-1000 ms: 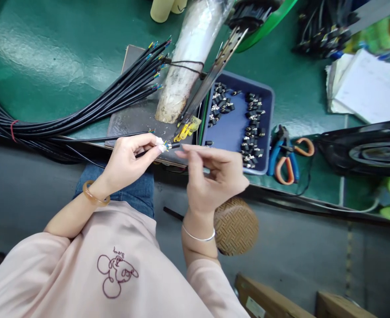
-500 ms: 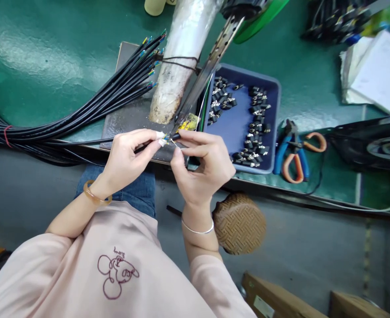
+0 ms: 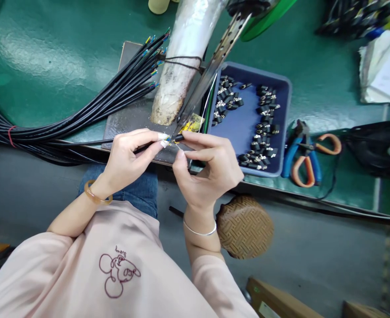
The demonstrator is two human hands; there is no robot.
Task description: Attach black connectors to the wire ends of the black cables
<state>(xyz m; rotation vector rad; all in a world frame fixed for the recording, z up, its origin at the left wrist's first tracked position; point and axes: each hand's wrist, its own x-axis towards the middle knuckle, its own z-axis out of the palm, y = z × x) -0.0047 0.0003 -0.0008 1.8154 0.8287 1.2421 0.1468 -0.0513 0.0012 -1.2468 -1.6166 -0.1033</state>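
The black cable [image 3: 89, 142] comes in from the left and ends at the middle of the near edge of the glossy green tabletop [image 3: 314, 75], its thin coloured wires bared at the tip. The left hand [image 3: 125, 154] is closed on it just behind those wires, thumb and forefinger pinching, with white wraps on both fingertips. The right hand [image 3: 211, 170] grips a small black connector [image 3: 179, 138] between its fingers, the metal end meeting the wires; whether they are joined cannot be told.

Just beyond the fingers, a slanting metal tube [image 3: 219, 53] with round perforations runs to the far right. Left of it leans a thick, rounded column [image 3: 188, 48] in shiny, crinkled clear wrap, browned at its near end and bound by a thin black cord [image 3: 181, 62]. Both stand over a flat, dull grey plate [image 3: 125, 117]. A bundle of smooth black cables [image 3: 92, 104], tied with a red band [image 3: 12, 136], curves over the left side, coloured wire ends fanned out.

To the right, a rectangular blue-grey plastic tray [image 3: 286, 128] holds loose black connector pieces [image 3: 263, 130] with metal pins. Right of the tray lie pliers [image 3: 303, 154] with curved blue and orange handles.
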